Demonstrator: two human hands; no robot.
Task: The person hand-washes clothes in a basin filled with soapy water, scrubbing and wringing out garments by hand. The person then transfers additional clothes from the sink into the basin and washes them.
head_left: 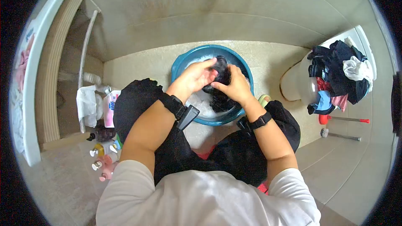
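Observation:
A blue basin stands on the floor between the person's knees, with whitish, sudsy water in it. Black wet cloth lies partly in the water and is bunched up between both hands. My left hand is over the basin's left part, its fingers closed on the upper end of the cloth. From the right, my right hand grips the same cloth, thumb and fingers around it. The cloth hides some of the fingertips.
Bottles and a pink-and-white pack stand at the left. On the right, piled clothes lie on a white toilet, with red-handled brushes nearby. A sink edges the far left.

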